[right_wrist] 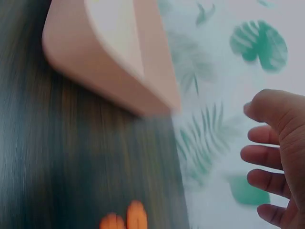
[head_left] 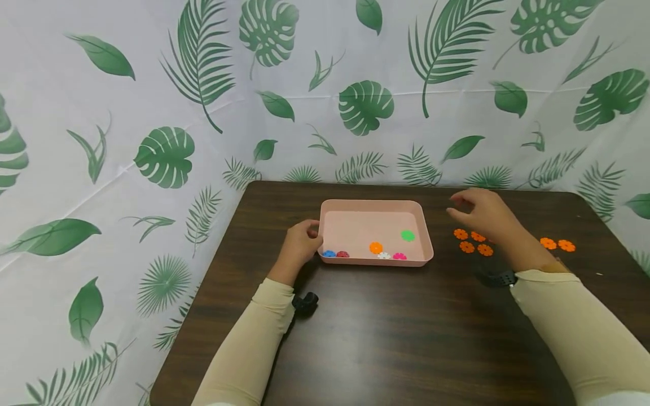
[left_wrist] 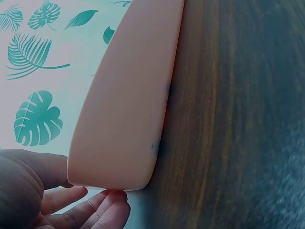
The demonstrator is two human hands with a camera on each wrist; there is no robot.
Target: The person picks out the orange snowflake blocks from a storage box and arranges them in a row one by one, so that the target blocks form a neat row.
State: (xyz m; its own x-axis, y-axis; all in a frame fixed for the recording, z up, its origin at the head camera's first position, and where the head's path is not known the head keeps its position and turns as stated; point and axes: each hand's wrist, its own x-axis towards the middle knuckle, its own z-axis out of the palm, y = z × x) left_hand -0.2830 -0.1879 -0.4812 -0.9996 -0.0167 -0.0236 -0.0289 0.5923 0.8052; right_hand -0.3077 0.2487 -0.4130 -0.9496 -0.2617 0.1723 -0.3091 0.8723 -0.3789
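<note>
A pink tray (head_left: 373,204) lies on the table, holding a green disc (head_left: 408,235) and blue, red, orange, white and pink flower-shaped pieces along its near side. My left hand (head_left: 299,243) holds the tray's left end. In the left wrist view its thumb is at the rim and its fingers lie against the end wall of the tray (left_wrist: 119,114). My right hand (head_left: 479,211) hovers to the right of the tray with nothing in it, its fingers (right_wrist: 264,157) loosely bent and apart. Several orange flower-shaped pieces (head_left: 466,247) lie just below it.
Two more orange flower-shaped pieces (head_left: 557,245) lie right of my right forearm. The dark wooden table (head_left: 386,338) meets a leaf-printed cloth (head_left: 315,101) at its back and left edges. Each wrist wears a black strap device.
</note>
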